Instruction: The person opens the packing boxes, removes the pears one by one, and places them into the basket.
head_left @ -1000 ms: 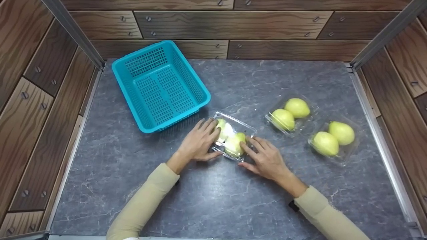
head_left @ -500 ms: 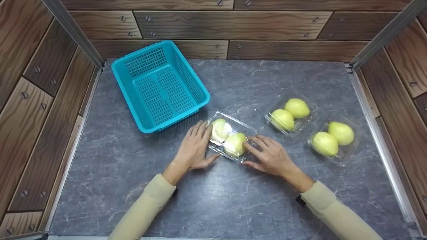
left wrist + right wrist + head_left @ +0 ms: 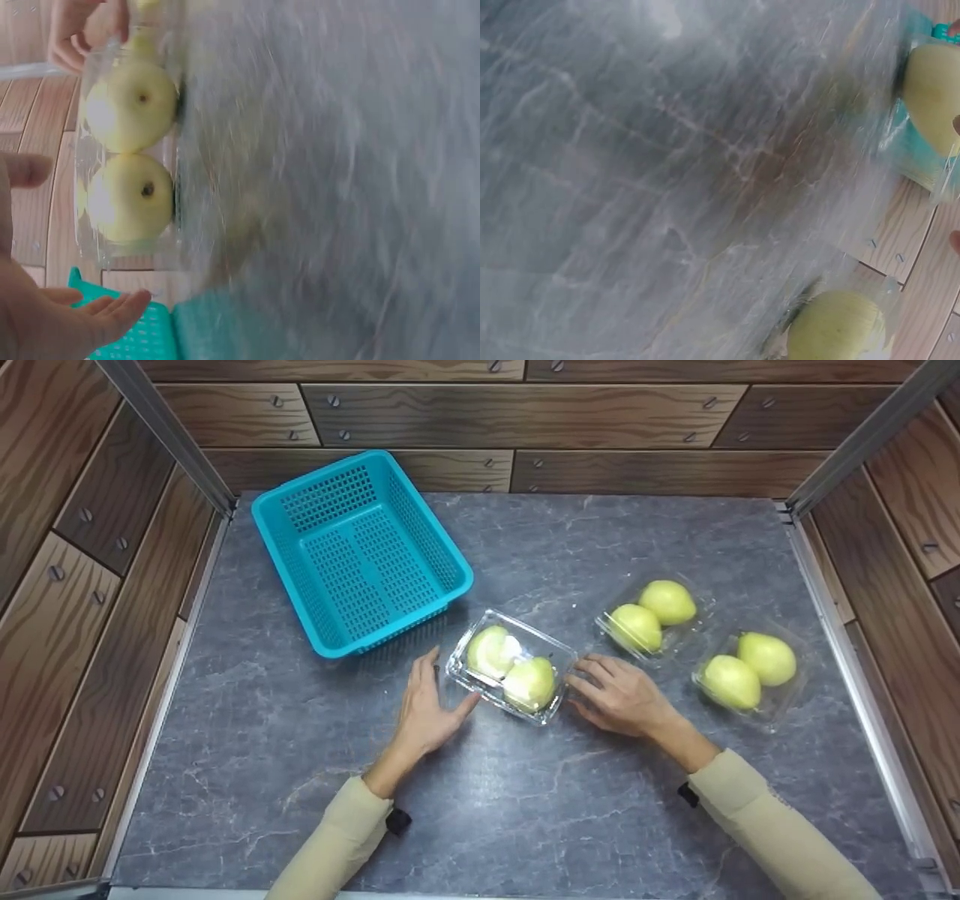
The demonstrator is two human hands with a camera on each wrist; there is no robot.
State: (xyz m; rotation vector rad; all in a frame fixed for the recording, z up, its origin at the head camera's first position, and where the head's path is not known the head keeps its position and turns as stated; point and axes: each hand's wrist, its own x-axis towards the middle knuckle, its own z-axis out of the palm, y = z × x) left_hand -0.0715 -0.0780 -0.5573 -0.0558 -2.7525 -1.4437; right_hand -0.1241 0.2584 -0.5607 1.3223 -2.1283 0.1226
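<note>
A clear plastic clamshell box (image 3: 534,642) lies on the table between the two hands. Inside it are two yellow-green pears (image 3: 529,684), their ends facing the left wrist camera, where the near pear (image 3: 133,201) has a dark blossom end. My left hand (image 3: 426,711) stands off the box's left side, thumb spread wide and fingers extended, holding nothing. At the right end of the box is my right hand (image 3: 619,696), its fingers loosely bent and the tips right by the plastic edge. The right wrist view catches just part of a pear (image 3: 932,97) in this box.
An unfilled turquoise plastic basket (image 3: 465,577) stands at the back left. To the right are two more clear boxes, each with two pears (image 3: 667,602) (image 3: 731,683). Wood-patterned panels (image 3: 525,416) border the grey marbled table (image 3: 480,840) at back and sides.
My left hand has come off the box and drawn left and down, baring its left end. The right hand has slid back to the right. The box stays about where it was.
</note>
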